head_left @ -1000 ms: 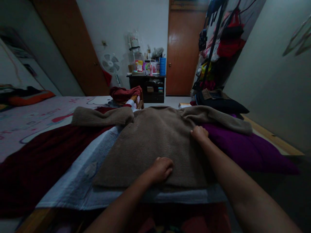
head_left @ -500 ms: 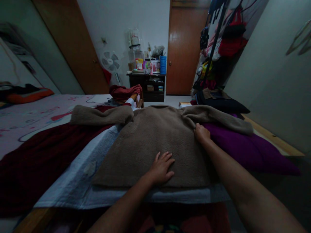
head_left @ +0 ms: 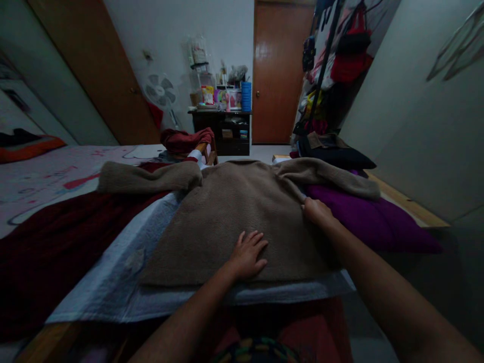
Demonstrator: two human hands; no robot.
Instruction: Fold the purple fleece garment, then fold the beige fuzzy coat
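A brown fleece sweater (head_left: 227, 227) lies spread out, its sleeves stretched to both sides and its hem towards me. Under it is a pale blue-white cloth (head_left: 113, 272) covering the board or table. My left hand (head_left: 247, 254) rests flat on the lower middle of the sweater, fingers apart. At the right side seam, just below the armpit, my right hand (head_left: 317, 212) pinches the sweater's edge, and a fold runs from there up to the shoulder. The right sleeve lies over a purple cushion-like piece of cloth (head_left: 370, 222).
Dark red cloth (head_left: 75, 242) drapes along the left, beside a bed with a pink printed sheet (head_left: 56, 176). Folded dark clothes (head_left: 336, 154) are stacked at the right. Farther back stand a fan (head_left: 161, 91), a black cabinet (head_left: 198, 121) and a brown door (head_left: 276, 75).
My right hand has pulled the side seam slightly outward, drawing the fold near the armpit tighter. My left hand stays flat on the sweater. The whole view has shifted a little.
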